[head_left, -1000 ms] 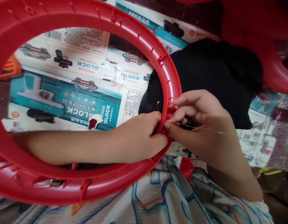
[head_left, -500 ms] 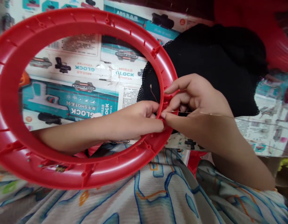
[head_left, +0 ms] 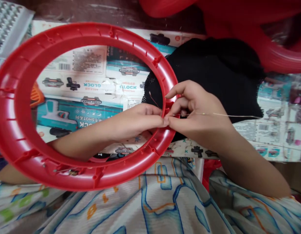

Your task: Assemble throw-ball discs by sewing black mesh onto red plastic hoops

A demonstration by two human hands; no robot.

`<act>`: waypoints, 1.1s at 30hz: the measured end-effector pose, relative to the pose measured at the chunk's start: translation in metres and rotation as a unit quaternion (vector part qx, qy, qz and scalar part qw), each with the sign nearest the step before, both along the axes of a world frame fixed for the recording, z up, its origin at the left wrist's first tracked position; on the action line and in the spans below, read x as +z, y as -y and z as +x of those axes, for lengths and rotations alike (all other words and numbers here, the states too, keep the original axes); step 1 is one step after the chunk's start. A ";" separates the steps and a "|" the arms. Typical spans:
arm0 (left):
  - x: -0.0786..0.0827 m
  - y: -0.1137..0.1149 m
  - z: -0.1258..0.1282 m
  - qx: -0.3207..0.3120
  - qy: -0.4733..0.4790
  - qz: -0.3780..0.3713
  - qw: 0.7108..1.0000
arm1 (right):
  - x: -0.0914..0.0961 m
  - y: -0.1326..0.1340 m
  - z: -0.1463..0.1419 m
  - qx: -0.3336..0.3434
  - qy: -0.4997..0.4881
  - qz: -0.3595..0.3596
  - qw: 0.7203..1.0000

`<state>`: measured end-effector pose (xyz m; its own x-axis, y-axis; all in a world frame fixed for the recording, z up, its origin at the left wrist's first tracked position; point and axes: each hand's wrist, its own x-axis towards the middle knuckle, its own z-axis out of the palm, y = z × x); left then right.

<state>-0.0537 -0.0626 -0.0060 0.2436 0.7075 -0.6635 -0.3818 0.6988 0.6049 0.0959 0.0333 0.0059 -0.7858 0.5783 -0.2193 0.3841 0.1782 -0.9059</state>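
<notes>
A large red plastic ring [head_left: 131, 170] with a ribbed, hollow channel is held up tilted, its open channel facing me. My left forearm passes through its middle, and my left hand [head_left: 143, 120] is closed on the inner rim at the right side. Just across that rim, my right hand [head_left: 199, 110] pinches a thin wire [head_left: 233, 115] between thumb and forefinger. Both thumb tips meet there. The wire trails rightward across my right hand; another thin end shows inside the ring, above my left fingers. A small metallic part [head_left: 72, 173] lies in the channel at lower left.
Below the ring, flattened printed cardboard [head_left: 92, 76] covers the work surface. A black cloth [head_left: 214, 71] lies on it to the right. Red plastic pieces [head_left: 274, 48] are at upper right, a gray studded tray [head_left: 9, 29] at upper left, and an orange object [head_left: 36, 96] behind the ring.
The ring's right side and both hands have shifted slightly left in view. My left thumb has moved up to my right fingertips. The wire's trailing part now lies straighter.
</notes>
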 end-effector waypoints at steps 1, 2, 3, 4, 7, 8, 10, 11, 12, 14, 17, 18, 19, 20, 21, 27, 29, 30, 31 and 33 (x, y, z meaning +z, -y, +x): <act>0.000 0.000 0.002 0.008 -0.023 0.013 1.000 | 0.000 0.000 0.000 -0.004 -0.001 0.002 1.000; -0.001 0.001 0.004 0.012 -0.040 0.023 0.999 | 0.000 0.000 -0.001 -0.006 -0.005 0.003 1.000; -0.001 0.001 0.005 0.017 -0.047 0.029 0.998 | 0.000 0.000 -0.001 -0.008 -0.009 0.004 1.000; -0.001 0.001 0.006 0.025 -0.047 0.031 0.998 | -0.001 -0.001 -0.001 -0.009 -0.011 0.003 1.000; -0.003 0.001 0.007 0.047 -0.024 0.019 0.998 | -0.002 -0.002 0.000 -0.008 -0.010 0.004 1.000; -0.004 0.001 0.006 0.048 -0.018 0.015 0.999 | -0.003 -0.003 0.000 -0.008 -0.010 0.004 1.000; -0.006 0.000 0.005 0.041 -0.014 0.016 0.999 | -0.004 -0.004 0.000 -0.010 -0.018 -0.006 1.000; -0.007 -0.001 0.005 0.034 -0.015 0.019 0.999 | -0.004 -0.004 0.000 -0.014 -0.027 -0.016 0.999; -0.007 -0.002 0.005 0.028 -0.016 0.021 0.999 | -0.003 -0.005 0.001 -0.021 -0.036 -0.021 0.999; -0.008 -0.002 0.005 0.023 -0.029 0.021 0.999 | -0.002 -0.008 0.001 -0.028 -0.045 -0.008 0.999; -0.008 0.000 0.008 0.026 -0.061 0.017 0.998 | 0.003 -0.013 0.002 -0.001 -0.042 0.048 0.998; -0.008 0.001 0.009 0.021 -0.073 0.016 0.997 | 0.004 -0.015 0.002 0.014 -0.042 0.061 0.997; -0.008 0.002 0.009 0.012 -0.084 0.015 0.996 | 0.005 -0.016 0.002 0.026 -0.043 0.068 0.996; -0.008 0.003 0.010 0.000 -0.094 0.014 0.996 | 0.006 -0.017 0.002 0.035 -0.043 0.072 0.996; -0.007 0.003 0.010 -0.013 -0.101 0.015 0.995 | 0.007 -0.018 0.002 0.040 -0.042 0.073 0.996; -0.002 0.000 0.011 -0.030 -0.122 0.003 0.992 | 0.004 -0.019 0.001 0.028 -0.029 0.080 0.996; -0.001 -0.002 0.015 -0.006 -0.124 0.001 0.992 | 0.002 -0.019 0.000 0.020 -0.027 0.078 0.996; -0.002 -0.004 0.017 0.005 -0.124 0.005 0.992 | 0.001 -0.020 0.000 0.013 -0.026 0.078 0.997; -0.003 -0.005 0.019 0.017 -0.123 0.012 0.992 | 0.000 -0.020 0.000 0.005 -0.026 0.079 0.997; -0.006 -0.006 0.024 0.039 -0.115 0.028 0.992 | -0.002 -0.021 -0.001 -0.013 -0.027 0.080 0.996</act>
<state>-0.0296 -0.0565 -0.0115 0.0323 0.7552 -0.6547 -0.2806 0.6356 0.7192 0.0950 0.0538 0.0042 -0.7780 0.6231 -0.0805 0.3426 0.3133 -0.8857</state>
